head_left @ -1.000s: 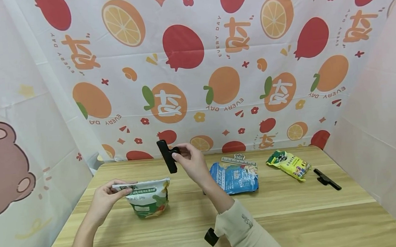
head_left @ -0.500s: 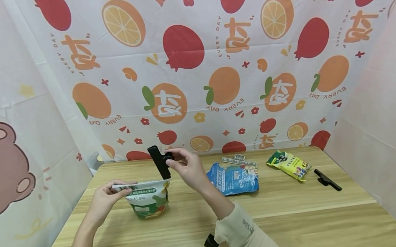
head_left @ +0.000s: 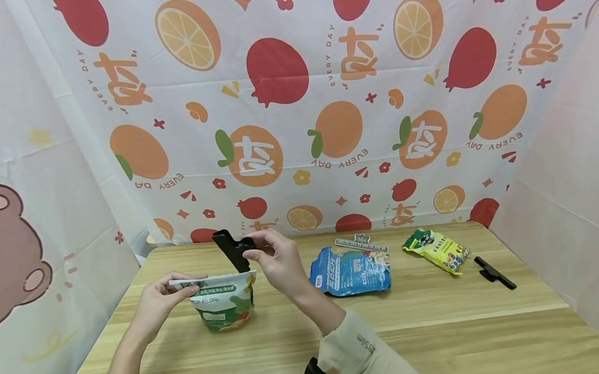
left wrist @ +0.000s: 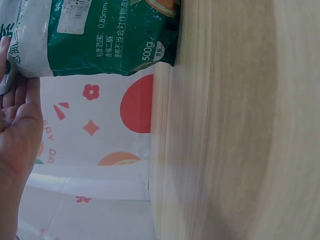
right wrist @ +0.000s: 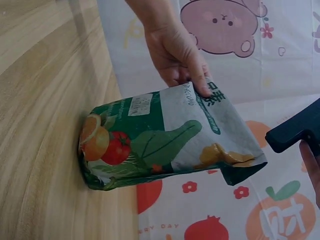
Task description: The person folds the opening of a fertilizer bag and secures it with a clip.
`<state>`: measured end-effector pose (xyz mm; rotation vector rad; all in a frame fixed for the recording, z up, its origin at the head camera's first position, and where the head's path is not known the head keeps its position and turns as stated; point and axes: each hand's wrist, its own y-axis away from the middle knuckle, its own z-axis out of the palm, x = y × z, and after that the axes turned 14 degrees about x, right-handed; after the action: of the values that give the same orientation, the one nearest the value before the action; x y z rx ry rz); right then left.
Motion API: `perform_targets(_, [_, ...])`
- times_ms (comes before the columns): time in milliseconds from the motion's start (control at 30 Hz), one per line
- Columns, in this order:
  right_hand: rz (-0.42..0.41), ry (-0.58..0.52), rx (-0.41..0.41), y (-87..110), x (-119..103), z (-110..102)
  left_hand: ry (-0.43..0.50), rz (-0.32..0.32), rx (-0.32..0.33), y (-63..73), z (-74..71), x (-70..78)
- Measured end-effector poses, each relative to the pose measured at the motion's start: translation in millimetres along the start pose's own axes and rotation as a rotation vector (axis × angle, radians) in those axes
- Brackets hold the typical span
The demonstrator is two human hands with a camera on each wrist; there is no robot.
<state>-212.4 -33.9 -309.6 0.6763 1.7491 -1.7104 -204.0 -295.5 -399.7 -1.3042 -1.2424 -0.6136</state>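
A green and white printed bag (head_left: 225, 311) stands on the table at left of centre. My left hand (head_left: 162, 295) pinches its top edge at the left corner, thumb in front and fingers behind. In the left wrist view the bag's (left wrist: 115, 42) lower part shows "500g". My right hand (head_left: 278, 262) holds a black bag clip (head_left: 231, 249) by its grip, tilted, just above the right part of the bag's top edge. From the right wrist view, a gap shows between the clip (right wrist: 292, 129) and the bag (right wrist: 150, 132), whose top end looks folded.
On the wooden table (head_left: 468, 337) a blue bag (head_left: 353, 272) lies right of centre, with a ruler-patterned clip (head_left: 362, 243) behind it. Farther right are a yellow-green bag (head_left: 437, 250) and another black clip (head_left: 495, 272). A fruit-printed cloth (head_left: 297, 153) hangs behind.
My right hand has moved left and down with the black bag clip, bringing it closer to the bag's top edge. The left hand and the bag stay in place.
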Motion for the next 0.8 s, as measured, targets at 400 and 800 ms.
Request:
perform_targets(400, [-0.035,0.039,-0.020,1.7,4.4,5.1,0.008,0.005,-0.011,-0.5,-0.7,-1.1])
perform_targets(800, [-0.105,0.053,-0.032,-1.1,7.3,6.6,0.027,0.008,-0.019,-0.6,-0.8,0.8])
